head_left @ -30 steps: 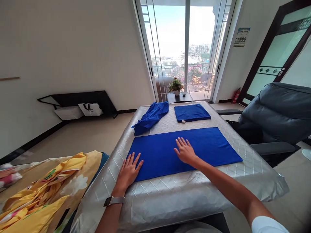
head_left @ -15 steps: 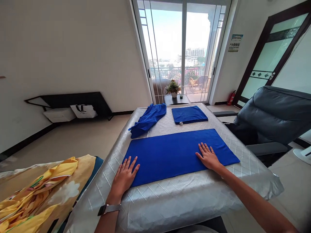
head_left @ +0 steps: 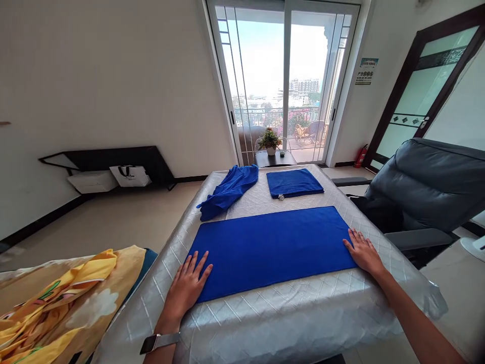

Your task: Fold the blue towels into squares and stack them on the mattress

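A blue towel [head_left: 269, 250], folded into a long flat strip, lies across the silver quilted table cover [head_left: 303, 308]. My left hand [head_left: 188, 283] rests flat on its left end with the fingers apart. On the opposite end, my right hand [head_left: 364, 251] lies palm down over the right edge, fingers stretched out. Behind the strip, a crumpled blue towel [head_left: 232, 189] sits at the far left of the table. Beside it is a neatly folded blue towel [head_left: 294, 183] with a small white tag at its front edge.
A dark leather armchair [head_left: 428, 187] stands close on the right. Yellow patterned fabric [head_left: 60, 298] is heaped at the lower left. Beyond the table, a potted plant [head_left: 270, 140] is on a small dark table before the glass door [head_left: 261, 60]. A black shelf [head_left: 117, 156] runs along the left wall.
My right hand has slid right across the towel to its right edge. My left hand stays on the left end, and the view has shifted slightly.
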`<state>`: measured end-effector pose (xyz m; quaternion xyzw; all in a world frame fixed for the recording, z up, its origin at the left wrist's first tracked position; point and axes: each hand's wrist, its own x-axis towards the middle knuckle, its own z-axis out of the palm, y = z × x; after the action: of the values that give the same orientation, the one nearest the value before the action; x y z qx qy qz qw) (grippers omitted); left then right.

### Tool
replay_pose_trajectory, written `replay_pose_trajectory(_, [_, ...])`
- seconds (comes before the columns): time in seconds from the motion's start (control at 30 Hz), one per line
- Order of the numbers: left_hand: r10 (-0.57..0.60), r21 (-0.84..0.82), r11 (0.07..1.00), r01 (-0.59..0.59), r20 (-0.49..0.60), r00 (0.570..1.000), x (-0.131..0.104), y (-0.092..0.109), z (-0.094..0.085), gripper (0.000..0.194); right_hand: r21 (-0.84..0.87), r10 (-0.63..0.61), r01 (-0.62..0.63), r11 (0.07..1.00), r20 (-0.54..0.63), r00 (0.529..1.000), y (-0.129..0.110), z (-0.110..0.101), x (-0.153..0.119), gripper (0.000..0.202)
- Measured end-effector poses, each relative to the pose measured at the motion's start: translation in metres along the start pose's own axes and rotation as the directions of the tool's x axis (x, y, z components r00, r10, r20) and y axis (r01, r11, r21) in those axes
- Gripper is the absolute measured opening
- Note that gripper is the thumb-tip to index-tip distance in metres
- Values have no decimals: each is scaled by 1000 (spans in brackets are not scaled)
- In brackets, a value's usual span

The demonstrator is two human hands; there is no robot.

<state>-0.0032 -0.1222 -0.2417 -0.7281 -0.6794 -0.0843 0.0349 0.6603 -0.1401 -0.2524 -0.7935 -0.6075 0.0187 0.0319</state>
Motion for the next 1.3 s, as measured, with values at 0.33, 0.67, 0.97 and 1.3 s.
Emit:
replay_pose_trajectory(0.33, [-43, -17, 999, 44, 47, 998, -4, 10, -13, 69, 34, 3, -3, 999, -17, 1000, 1, 1, -1, 79])
replay_pose_trajectory(0.67, [-13, 9, 1000, 13, 39, 999, -6, 5, -9, 70, 2, -10, 10, 1000, 4, 1000, 2, -2, -1, 79])
replay_pose_trajectory(0.97, [76, 17, 997, -78, 106, 991, -9, -18, 2, 66, -29, -16, 17, 999, 41, 999, 10, -1, -6, 80])
replay_pose_trajectory(1.3, [57, -60, 997, -55, 39, 998, 83, 7, -27, 66, 51, -305, 303, 952, 25, 952, -128, -67, 27, 68])
